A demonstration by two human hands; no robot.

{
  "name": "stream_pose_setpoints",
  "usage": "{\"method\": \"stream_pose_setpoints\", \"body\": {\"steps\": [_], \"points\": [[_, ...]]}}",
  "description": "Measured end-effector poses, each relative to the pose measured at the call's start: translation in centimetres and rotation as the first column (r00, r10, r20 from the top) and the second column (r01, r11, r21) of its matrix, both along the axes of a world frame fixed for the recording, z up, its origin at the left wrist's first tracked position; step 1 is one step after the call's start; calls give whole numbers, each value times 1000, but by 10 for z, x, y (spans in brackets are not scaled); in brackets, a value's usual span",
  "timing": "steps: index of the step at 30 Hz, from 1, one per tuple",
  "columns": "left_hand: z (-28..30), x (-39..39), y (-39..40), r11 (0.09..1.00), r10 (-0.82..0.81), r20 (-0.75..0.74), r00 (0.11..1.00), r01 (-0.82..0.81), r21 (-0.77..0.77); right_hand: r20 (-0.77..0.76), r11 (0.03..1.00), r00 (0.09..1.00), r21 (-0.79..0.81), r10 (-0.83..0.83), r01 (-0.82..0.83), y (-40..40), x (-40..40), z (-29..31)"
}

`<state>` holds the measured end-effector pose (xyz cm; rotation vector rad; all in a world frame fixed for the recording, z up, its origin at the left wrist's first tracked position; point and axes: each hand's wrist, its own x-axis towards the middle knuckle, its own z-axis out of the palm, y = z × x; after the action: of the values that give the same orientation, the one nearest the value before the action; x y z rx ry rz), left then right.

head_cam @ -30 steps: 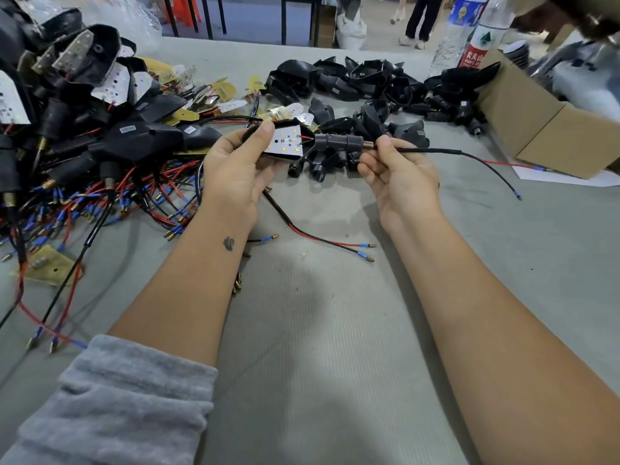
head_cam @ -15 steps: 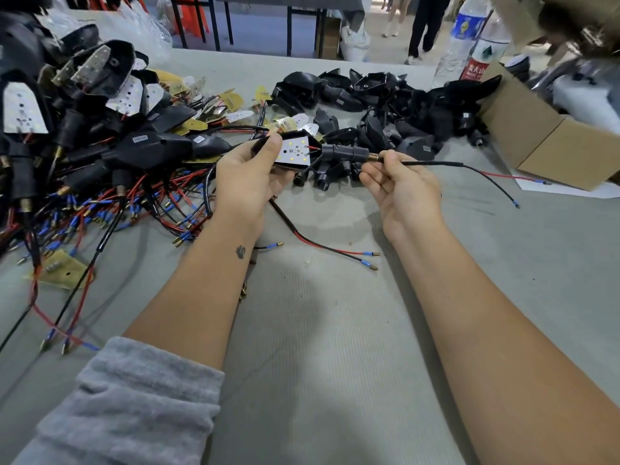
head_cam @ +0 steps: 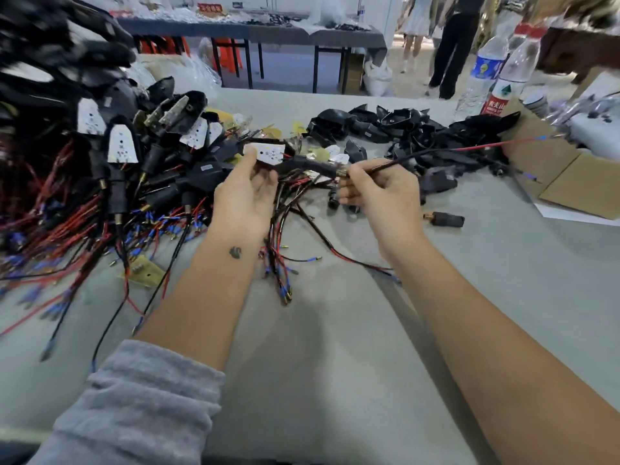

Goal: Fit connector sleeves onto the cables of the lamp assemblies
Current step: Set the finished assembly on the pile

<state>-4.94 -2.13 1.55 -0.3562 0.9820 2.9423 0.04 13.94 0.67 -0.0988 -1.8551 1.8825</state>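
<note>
- The left hand (head_cam: 246, 196) grips a lamp assembly (head_cam: 268, 154) by its head, thumb lying on the white LED board, and holds it raised above the bench (head_cam: 335, 330).
- A black connector sleeve (head_cam: 310, 167) sits on the lamp assembly's cable (head_cam: 402, 158), just beside the LED board, with a brass threaded end showing at its far tip.
- The right hand (head_cam: 377, 193) pinches that cable right at the brass end of the sleeve; the cable runs on past the hand, up and away from the lamp assembly, splitting into a red lead and a black one.
- Far to the left of the held lamp assembly lies a big heap of finished lamps (head_cam: 110, 152) with red and black wires.
- Beyond the held lamp assembly lies a pile of black housings (head_cam: 385, 124).
- A loose sleeve (head_cam: 446, 219) lies on the bench near the right hand.
- A cardboard box (head_cam: 553, 176) and two water bottles (head_cam: 503, 72) stand well to the right of the held lamp assembly.
</note>
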Motion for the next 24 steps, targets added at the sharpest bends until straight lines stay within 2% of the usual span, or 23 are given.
{"method": "stream_pose_setpoints", "body": {"steps": [3,5,6,8,11,15,19,22,24], "points": [[10,-3,-28,970,-124,23,992,126,-207,-13,947,999,319,34,-28,-28,-3,0],[22,-2,-47,880,-295,43,955,289,-378,-21,883,996,466,82,-63,-48,-5,-2],[29,0,-57,821,-353,47,934,333,-464,-72,845,992,532,107,-52,-59,-5,-1],[41,1,-77,699,-394,55,917,338,-631,-241,735,953,678,186,28,-79,-5,0],[52,-3,-111,597,-407,35,913,294,-747,-314,507,897,853,312,123,-110,-10,5],[60,-2,-149,423,-449,99,888,309,-852,-371,316,821,916,435,246,-153,-15,19],[64,-4,-187,388,-443,71,894,262,-884,-432,166,771,900,468,403,-192,-21,23],[65,-9,-204,332,-427,45,903,203,-921,-378,131,775,922,507,364,-209,-29,21],[65,-15,-208,308,-392,-2,920,129,-943,-324,76,798,940,507,334,-214,-35,21]]}}
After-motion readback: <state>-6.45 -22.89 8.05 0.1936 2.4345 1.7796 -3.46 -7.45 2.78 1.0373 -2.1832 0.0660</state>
